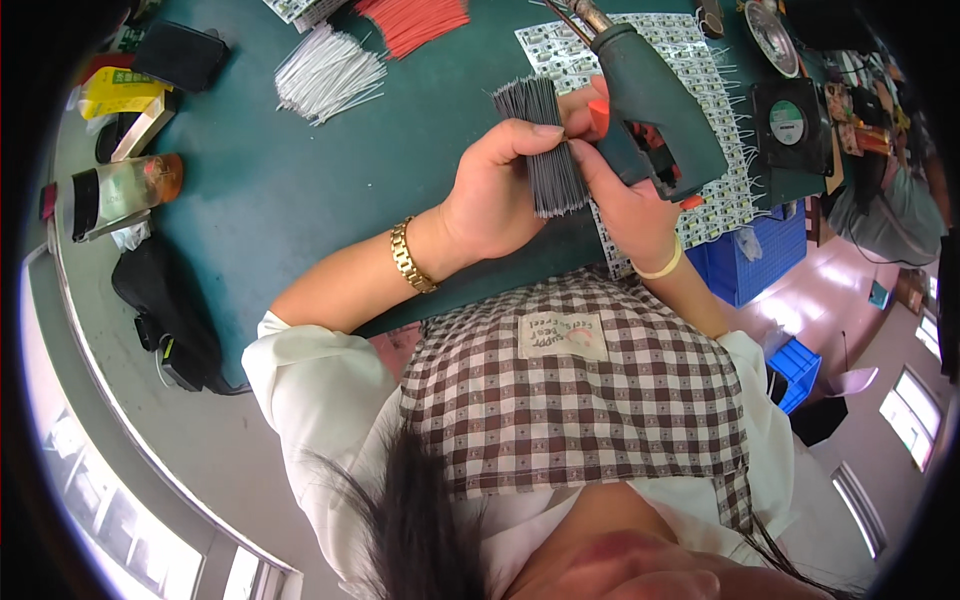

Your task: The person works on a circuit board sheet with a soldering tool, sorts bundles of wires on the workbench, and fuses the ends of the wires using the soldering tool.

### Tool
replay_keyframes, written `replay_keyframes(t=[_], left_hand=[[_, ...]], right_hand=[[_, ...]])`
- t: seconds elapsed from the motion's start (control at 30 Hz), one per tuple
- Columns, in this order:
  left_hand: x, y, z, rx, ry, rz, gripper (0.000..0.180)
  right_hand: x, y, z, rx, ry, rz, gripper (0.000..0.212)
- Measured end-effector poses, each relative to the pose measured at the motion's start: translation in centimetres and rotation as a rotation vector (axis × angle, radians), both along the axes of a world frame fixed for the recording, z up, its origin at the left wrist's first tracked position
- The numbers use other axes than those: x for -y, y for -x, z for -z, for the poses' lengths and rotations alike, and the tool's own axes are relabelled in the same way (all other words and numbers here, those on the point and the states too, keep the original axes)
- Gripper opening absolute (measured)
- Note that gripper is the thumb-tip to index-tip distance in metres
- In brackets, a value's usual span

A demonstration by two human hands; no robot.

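A thick bundle of thin dark grey wires [555,180] is held upright between my two hands, above the near edge of the green table. My left hand [495,195] is closed around its left side, with the thumb laid across the front. On the bundle's right side my right hand [635,215] is closed, its thumb pressed against the wires. A dark soldering gun [665,90] with an orange trigger overlaps the right hand and hides part of its fingers. I cannot tell whether that hand also grips it. Sheets of small circuit boards [690,45] lie beneath.
White wires [330,72] and red wires [410,22] lie in piles on the green table [400,120]. At the right are a black box with a round label [788,122] and a metal dish [770,40]. A jar [128,195] stands left; a blue crate [760,258] sits below the right side.
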State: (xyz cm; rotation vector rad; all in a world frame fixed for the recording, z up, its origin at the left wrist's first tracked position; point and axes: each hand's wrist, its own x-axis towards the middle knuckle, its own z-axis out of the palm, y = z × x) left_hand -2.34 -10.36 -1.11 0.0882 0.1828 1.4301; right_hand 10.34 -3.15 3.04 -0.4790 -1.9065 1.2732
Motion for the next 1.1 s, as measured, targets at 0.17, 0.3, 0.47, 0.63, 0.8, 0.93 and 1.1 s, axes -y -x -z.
replay_keyframes(t=[0.17, 0.3, 0.47, 0.63, 0.8, 0.93, 1.1], left_hand=[[0.0, 0.1, -0.3, 0.177, -0.166, 0.001, 0.041], [0.2, -0.1, 0.4, 0.111, -0.108, 0.020, 0.040], [0.5, -0.6, -0.3, -0.012, -0.085, 0.068, 0.041], [0.6, -1.0, 0.3, -0.209, -0.166, 0.074, 0.053], [0.7, -1.5, 0.0, -0.195, -0.076, 0.079, 0.062], [0.7, -1.5, 0.0, -0.097, -0.036, 0.088, 0.061], [0.9, -1.4, 0.4, -0.043, 0.141, 0.111, 0.043]], right_hand=[[-0.7, -0.7, 0.8, 0.066, -0.087, -0.013, 0.023], [-0.8, -2.1, 1.4, 0.305, -0.380, 0.048, 0.022], [-0.4, -1.5, 1.3, 0.175, -0.192, 0.027, 0.017], [0.0, -2.5, 2.1, 0.204, -0.122, 0.108, 0.018], [0.2, -1.9, 1.4, 0.124, 0.042, 0.021, 0.019], [0.3, -1.9, 2.0, 0.001, 0.183, 0.003, 0.020], [0.2, -2.2, 1.5, 0.032, 0.114, 0.036, 0.020]])
